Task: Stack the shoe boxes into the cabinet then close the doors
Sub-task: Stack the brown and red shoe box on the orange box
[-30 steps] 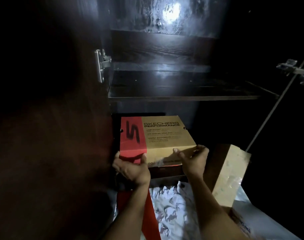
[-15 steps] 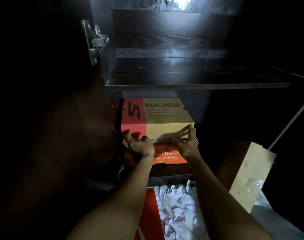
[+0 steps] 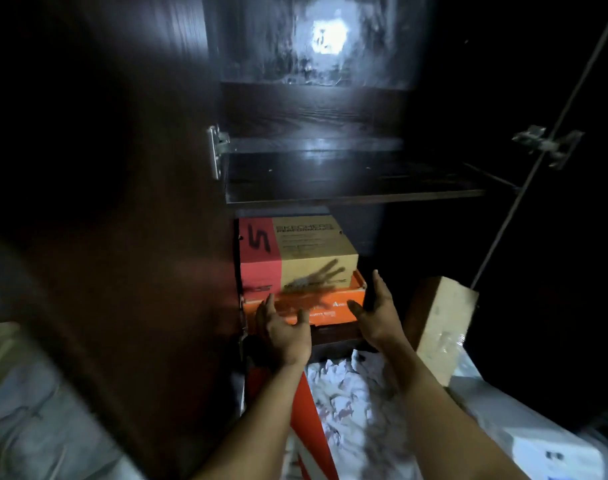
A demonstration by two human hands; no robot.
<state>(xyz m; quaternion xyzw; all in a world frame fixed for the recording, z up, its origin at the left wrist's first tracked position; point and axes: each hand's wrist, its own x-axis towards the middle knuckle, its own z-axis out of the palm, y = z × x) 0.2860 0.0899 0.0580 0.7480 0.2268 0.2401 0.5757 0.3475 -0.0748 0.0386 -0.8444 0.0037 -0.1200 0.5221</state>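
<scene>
Tan box (image 3: 306,251) sits on the orange box (image 3: 326,306) under the shelf (image 3: 347,197) in the cabinet (image 3: 313,109); left hand (image 3: 285,329) and right hand (image 3: 377,311) hover just in front, fingers spread, holding nothing

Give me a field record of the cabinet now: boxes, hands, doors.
stack: tan and red shoe box lies on orange box, under the shelf
left hand: open, holds nothing, before the orange box
right hand: open, holds nothing, by the stack's right corner
doors: left door and right door both open
outside: brown carton, open box with crumpled paper
</scene>
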